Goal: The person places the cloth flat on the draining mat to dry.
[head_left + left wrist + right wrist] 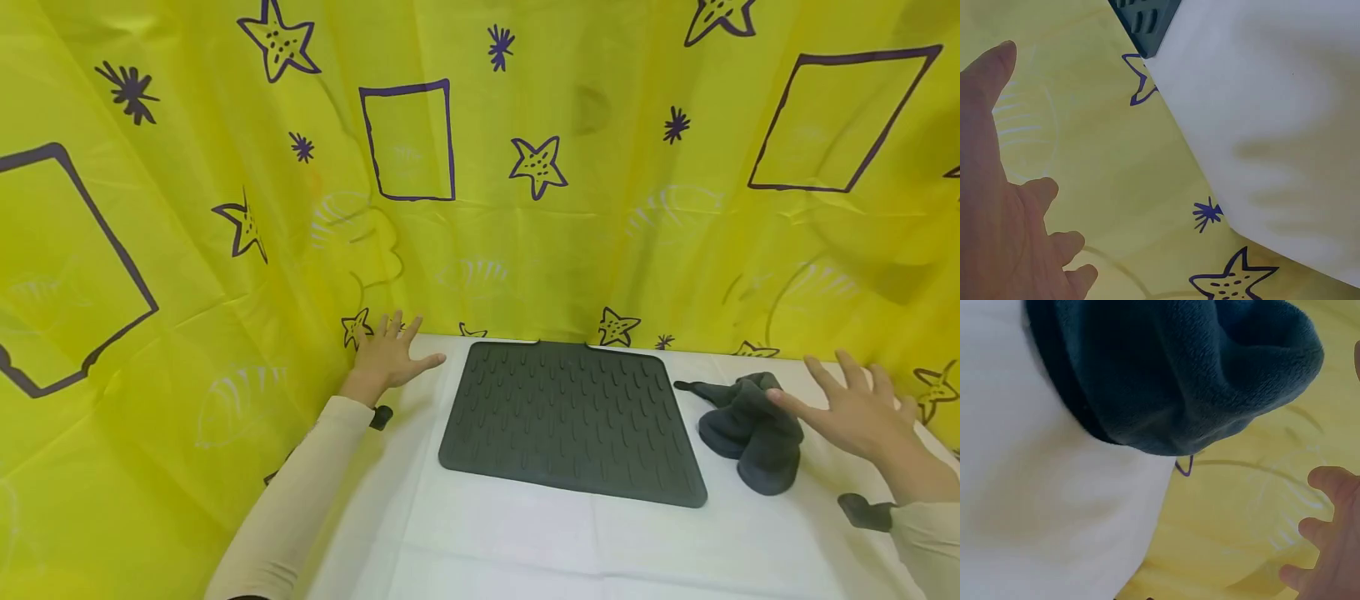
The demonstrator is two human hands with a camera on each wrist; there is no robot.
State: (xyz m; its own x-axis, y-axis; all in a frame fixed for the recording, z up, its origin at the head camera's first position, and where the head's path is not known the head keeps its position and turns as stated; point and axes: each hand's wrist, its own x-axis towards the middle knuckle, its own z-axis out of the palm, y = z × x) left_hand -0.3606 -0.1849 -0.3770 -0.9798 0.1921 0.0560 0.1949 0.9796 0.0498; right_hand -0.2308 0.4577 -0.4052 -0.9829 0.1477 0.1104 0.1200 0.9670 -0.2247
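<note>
My left hand (386, 358) is held out with spread fingers, left of a dark grey ridged mat (562, 421). Nothing is in that hand; its palm and fingers (1004, 206) show along the left side of the left wrist view. On the other side, my right hand (862, 408) also has its fingers spread and holds nothing. Its thumb overlaps the edge of a crumpled dark grey cloth (757, 433) in the head view. The right wrist view shows the soft, fuzzy folds of the cloth (1191, 375) apart from the fingers (1329, 531).
A white-covered table (510, 542) carries the mat and the cloth. Behind it and along the left hangs a yellow curtain (540, 250) with stars, fish and frames drawn on it. The mat's far edge lies close to the curtain.
</note>
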